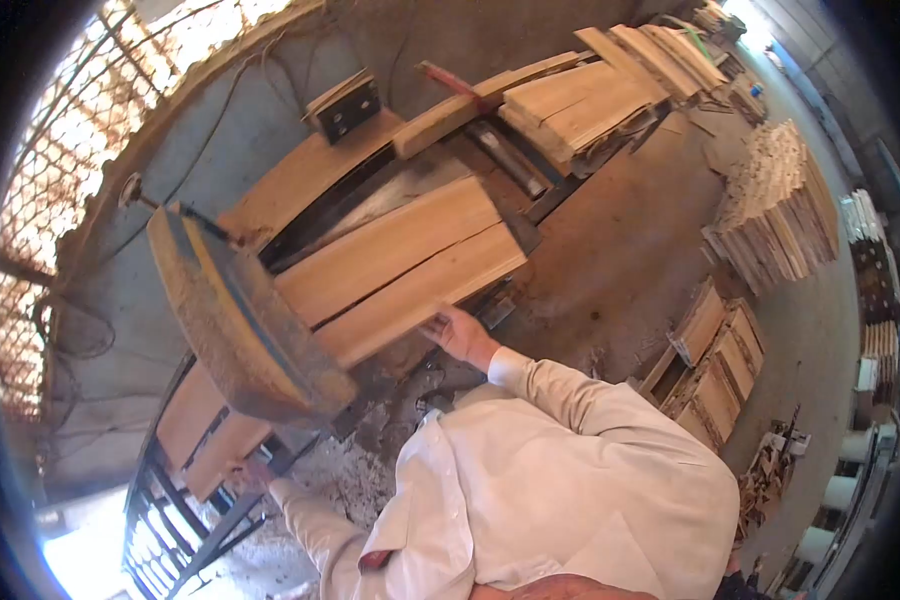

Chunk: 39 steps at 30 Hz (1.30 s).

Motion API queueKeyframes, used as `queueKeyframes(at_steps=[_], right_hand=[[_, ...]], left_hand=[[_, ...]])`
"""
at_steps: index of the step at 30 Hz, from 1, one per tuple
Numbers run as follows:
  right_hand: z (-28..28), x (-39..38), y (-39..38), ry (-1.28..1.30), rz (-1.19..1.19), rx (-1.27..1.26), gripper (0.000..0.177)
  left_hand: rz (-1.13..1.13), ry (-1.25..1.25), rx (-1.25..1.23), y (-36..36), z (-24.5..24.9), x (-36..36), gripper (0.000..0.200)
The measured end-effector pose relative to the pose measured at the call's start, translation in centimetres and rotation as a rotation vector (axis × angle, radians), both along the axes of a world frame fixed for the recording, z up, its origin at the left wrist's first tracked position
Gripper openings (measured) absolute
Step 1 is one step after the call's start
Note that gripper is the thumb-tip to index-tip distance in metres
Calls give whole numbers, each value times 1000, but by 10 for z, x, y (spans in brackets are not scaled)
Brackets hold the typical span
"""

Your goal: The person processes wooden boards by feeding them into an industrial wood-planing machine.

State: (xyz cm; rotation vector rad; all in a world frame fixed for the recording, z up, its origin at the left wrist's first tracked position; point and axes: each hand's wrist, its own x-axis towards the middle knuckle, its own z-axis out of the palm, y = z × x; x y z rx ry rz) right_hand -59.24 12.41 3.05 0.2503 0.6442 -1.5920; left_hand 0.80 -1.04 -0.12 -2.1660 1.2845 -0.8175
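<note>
No text legible; any lettering perhaps too blurred.

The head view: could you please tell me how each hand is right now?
Left hand: at the lower-left plank; grip cannot be told.
Right hand: open, at the edge of the central plank.

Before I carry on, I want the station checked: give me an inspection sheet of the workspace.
Surface: machine bed, mostly covered by wood.
Job's things: two planks side by side, dark gap between, reaching the machine hood.
Clutter: pale debris on the floor.
Hands: right hand at the near plank's edge; left hand near boards beyond the hood, grip unclear.
Cables: dark cable along the wall.
Surroundings: mesh window, stacked wood.
</note>
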Motion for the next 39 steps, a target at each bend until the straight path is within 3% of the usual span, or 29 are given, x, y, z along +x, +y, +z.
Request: queueKeyframes(at_steps=[1,4,5,8,13,15,17,19,21,23,29,33,36,39], right_hand=[[-4,-1,-1,29,-18,2,36],[4,-8,1,97,-35,27,34],[10,-15,5,123,-49,37,34],[24,-35,22,230,-58,45,33],[21,-67,62,296,-64,88,36],[23,-77,74,299,-105,104,34],[34,-86,86,307,-135,119,30],[25,-100,95,293,-141,131,31],[18,-110,106,288,-140,144,32],[13,-119,112,291,-130,151,33],[27,-120,109,359,-143,167,38],[40,-120,105,453,-95,252,40],[88,-123,96,601,-47,240,41],[112,-136,88,736,100,40,55]], left_hand=[[-183,48,-220,3,-9,20,73],[-115,1162,-931,11,44,-4,71],[29,1153,-953,7,50,9,69],[-185,1145,-1025,35,104,8,63],[-568,1398,-1135,96,310,-196,50],[-755,1613,-1127,107,324,-258,49],[-1168,1658,-871,109,301,-292,42],[-1102,1862,-569,116,309,-366,35],[-1115,1791,-165,108,304,-414,35],[-923,1842,97,96,287,-462,42],[-1085,1422,312,-10,164,-560,63],[-1061,1185,593,-62,141,-601,74],[-1092,954,708,-71,135,-614,76],[-799,1227,817,-94,128,-620,77]])
